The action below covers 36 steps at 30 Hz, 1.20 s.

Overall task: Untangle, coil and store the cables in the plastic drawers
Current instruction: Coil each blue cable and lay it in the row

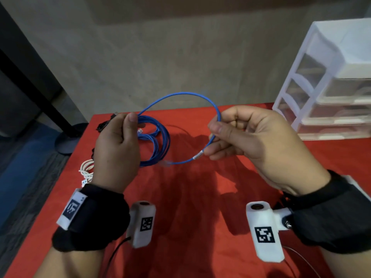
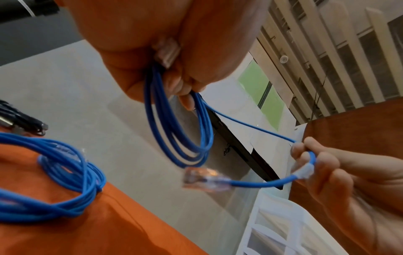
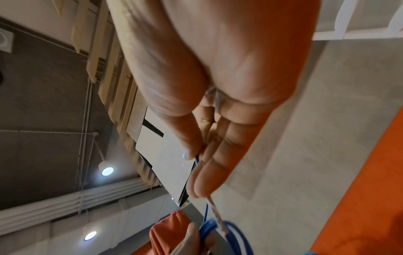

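A blue network cable (image 1: 180,96) arcs between both hands above the red-covered table (image 1: 200,197). My left hand (image 1: 128,127) grips its coiled loops (image 1: 160,143), which hang below the fingers (image 2: 185,96). My right hand (image 1: 216,135) pinches the free end between thumb and fingers, just above a white label (image 1: 197,155). The clear plug (image 1: 166,163) dangles beyond it, also seen as the plug (image 2: 202,179) in the left wrist view. The white plastic drawers (image 1: 331,87) stand at the table's right rear. The right wrist view shows my fingers (image 3: 202,181) on the blue cable (image 3: 205,214).
A second blue coil (image 2: 65,181) lies on the red cloth to the left. A white cable (image 1: 86,169) sits at the left table edge and black cables (image 1: 103,125) lie at the far left corner. A black stand base (image 1: 68,137) is on the floor beyond.
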Each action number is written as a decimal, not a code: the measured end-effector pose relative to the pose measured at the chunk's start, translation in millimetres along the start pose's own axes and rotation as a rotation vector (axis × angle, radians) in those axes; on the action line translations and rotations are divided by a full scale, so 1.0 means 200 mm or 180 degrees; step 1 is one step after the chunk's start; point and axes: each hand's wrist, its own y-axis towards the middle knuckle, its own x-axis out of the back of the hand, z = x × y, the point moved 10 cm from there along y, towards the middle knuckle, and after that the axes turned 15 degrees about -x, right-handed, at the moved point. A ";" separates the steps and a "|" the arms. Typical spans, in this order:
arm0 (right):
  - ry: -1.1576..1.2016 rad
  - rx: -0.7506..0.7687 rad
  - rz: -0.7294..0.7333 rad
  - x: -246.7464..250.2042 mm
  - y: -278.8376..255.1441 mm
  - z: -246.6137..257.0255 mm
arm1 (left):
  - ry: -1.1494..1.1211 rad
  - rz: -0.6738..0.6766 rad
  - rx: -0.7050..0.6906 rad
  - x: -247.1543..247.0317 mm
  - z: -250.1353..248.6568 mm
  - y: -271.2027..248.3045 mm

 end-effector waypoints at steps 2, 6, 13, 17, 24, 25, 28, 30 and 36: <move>0.0093 -0.0050 -0.0018 -0.02 0.01 -0.03 | -0.0148 0.0027 0.0113 -0.03 -0.03 -0.02; -0.0733 0.0422 -0.0488 -0.04 0.00 -0.04 | -0.1762 -0.0023 0.0885 -0.20 -0.13 -0.11; -0.0581 0.0465 -0.0499 0.02 -0.02 0.05 | -0.2066 -0.0494 0.1260 -0.18 -0.07 -0.12; 0.0185 0.0212 -0.0001 0.02 -0.05 0.11 | -0.0655 -0.0362 0.0334 -0.08 -0.08 -0.08; 0.0196 0.0484 -0.0391 0.08 -0.04 0.12 | -0.1411 -0.0137 0.0750 -0.22 -0.16 -0.15; 0.0090 0.0542 -0.0455 0.09 -0.04 0.12 | -0.1455 -0.0146 0.0777 -0.23 -0.17 -0.15; 0.0218 0.0503 -0.0473 0.11 -0.03 0.11 | -0.1286 -0.0132 0.0653 -0.21 -0.17 -0.14; 0.0336 0.0460 -0.0407 0.11 -0.03 0.11 | -0.0876 -0.0071 0.0343 -0.19 -0.18 -0.13; 0.0502 0.0259 0.0026 -0.04 -0.02 0.03 | -0.0406 0.0244 0.0107 -0.22 -0.23 -0.14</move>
